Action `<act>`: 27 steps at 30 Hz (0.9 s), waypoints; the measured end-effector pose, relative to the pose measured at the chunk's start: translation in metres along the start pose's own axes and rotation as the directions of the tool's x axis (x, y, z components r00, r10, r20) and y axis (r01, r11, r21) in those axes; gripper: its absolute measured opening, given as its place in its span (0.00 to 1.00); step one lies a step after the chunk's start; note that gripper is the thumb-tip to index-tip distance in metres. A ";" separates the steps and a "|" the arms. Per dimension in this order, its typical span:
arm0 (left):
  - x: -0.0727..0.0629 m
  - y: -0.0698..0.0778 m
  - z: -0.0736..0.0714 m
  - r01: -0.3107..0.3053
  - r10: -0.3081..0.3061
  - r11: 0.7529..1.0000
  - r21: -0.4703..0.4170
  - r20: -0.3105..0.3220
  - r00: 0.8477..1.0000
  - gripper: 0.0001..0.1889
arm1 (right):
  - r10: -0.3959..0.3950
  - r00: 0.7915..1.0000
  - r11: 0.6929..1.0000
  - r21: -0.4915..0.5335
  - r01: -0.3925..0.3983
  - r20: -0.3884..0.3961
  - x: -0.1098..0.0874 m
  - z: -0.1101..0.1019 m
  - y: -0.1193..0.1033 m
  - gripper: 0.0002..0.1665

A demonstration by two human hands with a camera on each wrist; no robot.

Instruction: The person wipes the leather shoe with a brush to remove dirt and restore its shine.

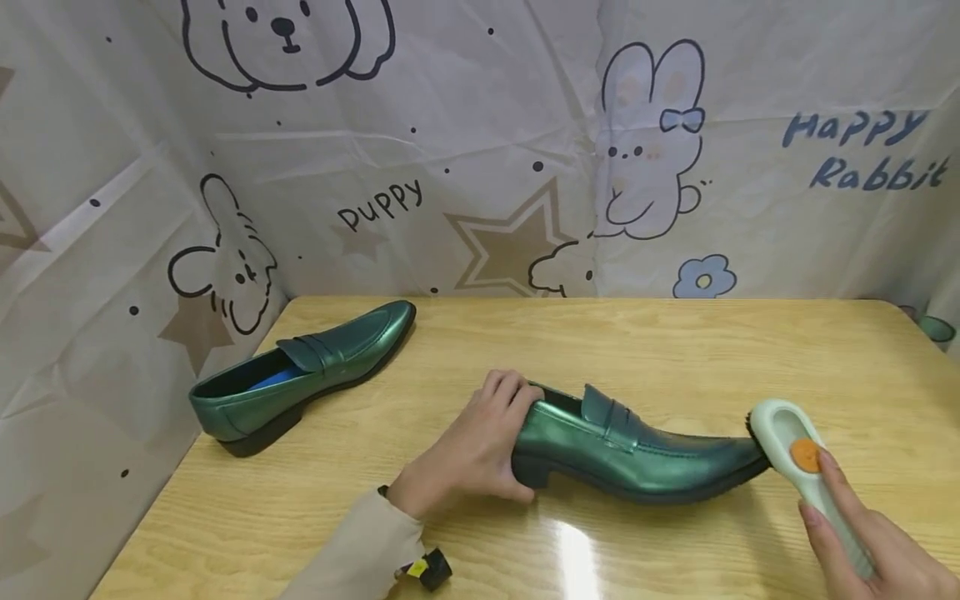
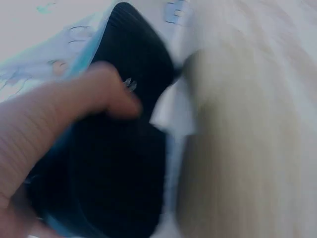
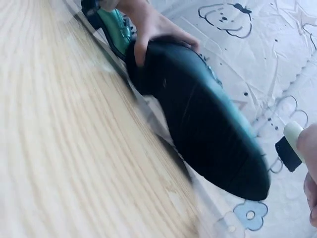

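My left hand [image 1: 483, 437] grips a metallic green loafer [image 1: 637, 458] by its heel, with the toe pointing right. Its dark sole [image 3: 208, 134] faces the right wrist camera, and my left thumb [image 2: 116, 94] presses across the sole side in the left wrist view. In my right hand [image 1: 873, 533] is a pale green shoe brush [image 1: 783, 425] with an orange button [image 1: 806, 456], one finger lying by that button. The brush's black bristles [image 3: 288, 153] face the loafer; in the head view they overlap the toe tip, while the right wrist view shows them apart.
A matching green loafer [image 1: 307, 375] with a blue insole stands at the back left of the wooden table [image 1: 675, 342]. Behind the table hangs a pale printed cloth [image 1: 450, 133], which also runs along the left side. A dark strap with a small black device circles my left wrist.
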State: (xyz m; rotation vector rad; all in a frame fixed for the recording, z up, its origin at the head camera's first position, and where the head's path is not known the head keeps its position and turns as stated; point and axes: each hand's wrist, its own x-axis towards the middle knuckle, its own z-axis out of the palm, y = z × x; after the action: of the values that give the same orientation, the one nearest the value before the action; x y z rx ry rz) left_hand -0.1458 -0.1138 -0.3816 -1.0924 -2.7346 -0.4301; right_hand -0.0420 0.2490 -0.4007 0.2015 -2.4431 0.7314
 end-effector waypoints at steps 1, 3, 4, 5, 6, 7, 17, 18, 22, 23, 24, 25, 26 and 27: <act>-0.001 0.000 0.001 -0.005 0.006 0.998 0.058 -0.015 1.000 0.50 | -0.002 1.000 1.000 -0.002 0.002 -0.008 -0.002 0.002 -0.003 0.34; -0.002 0.000 0.004 -0.009 0.015 0.985 0.172 -0.033 0.999 0.49 | -0.003 0.998 1.000 -0.009 0.002 -0.069 -0.008 0.009 -0.010 0.33; -0.003 0.000 0.005 -0.009 0.017 0.976 0.217 -0.035 0.999 0.48 | 0.013 0.996 1.000 -0.008 -0.014 -0.085 -0.010 0.011 -0.013 0.32; -0.003 0.000 0.006 -0.007 0.015 0.969 0.246 -0.034 0.999 0.48 | 0.035 0.997 0.999 -0.016 -0.037 -0.072 -0.012 0.014 -0.016 0.33; -0.004 0.000 0.006 -0.006 0.014 0.963 0.268 -0.030 0.999 0.48 | 0.054 0.997 0.998 -0.025 -0.056 -0.060 -0.013 0.015 -0.018 0.34; -0.004 0.000 0.007 -0.007 0.014 0.957 0.289 -0.024 1.000 0.49 | 0.060 0.997 0.998 -0.030 -0.061 -0.051 -0.014 0.017 -0.019 0.35; -0.007 0.007 -0.003 -0.067 0.065 0.957 0.282 0.016 0.998 0.34 | 0.085 0.996 0.988 -0.127 -0.082 0.018 -0.012 0.018 -0.019 0.36; -0.008 0.009 -0.006 -0.069 0.064 0.964 0.256 0.029 0.998 0.31 | 0.083 0.996 0.988 -0.129 -0.080 0.019 -0.013 0.018 -0.018 0.36; -0.006 0.014 -0.016 -0.074 0.070 0.988 0.138 0.030 0.997 0.25 | 0.081 0.997 0.989 -0.129 -0.079 0.012 -0.013 0.018 -0.017 0.36; -0.005 0.015 -0.018 -0.073 0.071 0.990 0.118 0.023 0.997 0.26 | 0.077 0.997 0.988 -0.137 -0.074 0.016 -0.013 0.018 -0.017 0.36; -0.003 0.016 -0.019 -0.069 0.067 0.991 0.113 0.019 0.998 0.28 | 0.075 0.997 0.988 -0.141 -0.071 0.020 -0.013 0.018 -0.017 0.36; -0.002 0.017 -0.019 -0.068 0.066 0.990 0.126 0.021 0.998 0.31 | 0.070 0.997 0.987 -0.146 -0.065 0.026 -0.013 0.018 -0.017 0.36; 0.000 0.018 -0.019 -0.067 0.063 0.987 0.147 0.031 0.998 0.35 | 0.064 0.997 0.987 -0.151 -0.058 0.031 -0.013 0.018 -0.017 0.37; 0.002 0.019 -0.019 -0.061 0.054 0.984 0.169 0.045 0.998 0.39 | 0.057 0.998 0.986 -0.156 -0.051 0.035 -0.013 0.018 -0.016 0.37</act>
State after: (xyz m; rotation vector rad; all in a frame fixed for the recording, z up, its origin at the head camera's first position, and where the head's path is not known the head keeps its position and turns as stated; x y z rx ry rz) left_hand -0.1330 -0.1052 -0.3591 -1.1427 -2.7062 -0.1642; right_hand -0.0353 0.2256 -0.4125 0.0901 -2.5380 0.5613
